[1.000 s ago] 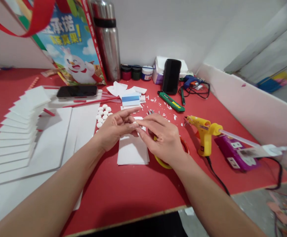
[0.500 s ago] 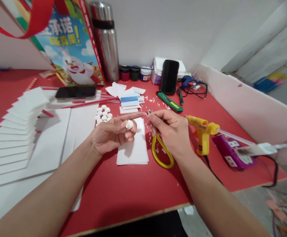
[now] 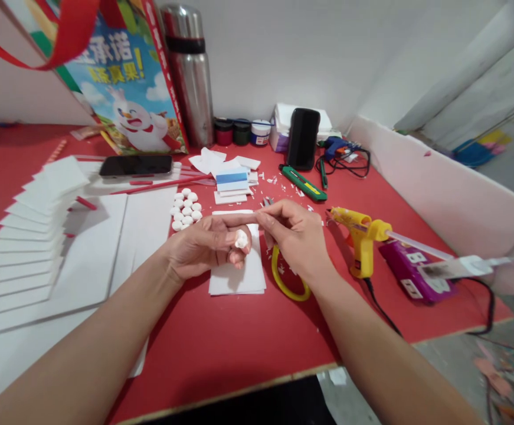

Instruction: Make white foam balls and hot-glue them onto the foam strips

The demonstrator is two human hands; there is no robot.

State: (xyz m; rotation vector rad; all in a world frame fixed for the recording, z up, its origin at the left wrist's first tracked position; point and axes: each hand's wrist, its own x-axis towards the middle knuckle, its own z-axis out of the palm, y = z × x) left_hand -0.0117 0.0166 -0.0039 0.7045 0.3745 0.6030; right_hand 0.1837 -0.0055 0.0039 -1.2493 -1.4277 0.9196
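Between the thumb and curled fingers of my left hand [image 3: 208,245] is a small white lump [image 3: 241,239], rough on its near side. That hand's index finger is stretched out to the right. My right hand [image 3: 294,233] is pinched at the tip of this finger; whether anything lies in the pinch is hidden. Below both hands are white paper sheets [image 3: 234,280]. Yellow-handled scissors [image 3: 290,289] lie partly under my right hand. Several round white pieces [image 3: 187,208] sit grouped beyond my left wrist.
A yellow glue gun [image 3: 363,239] rests at the right beside a purple box [image 3: 416,274]. A green cutter knife [image 3: 303,183] lies among white scraps. Fanned white cards [image 3: 26,236] cover the left. A steel flask [image 3: 190,82] and an upright phone [image 3: 303,139] stand at the back.
My left hand has moved slightly right and down with the white lump. My right hand has shifted left, and its fingertips now meet the left index fingertip.
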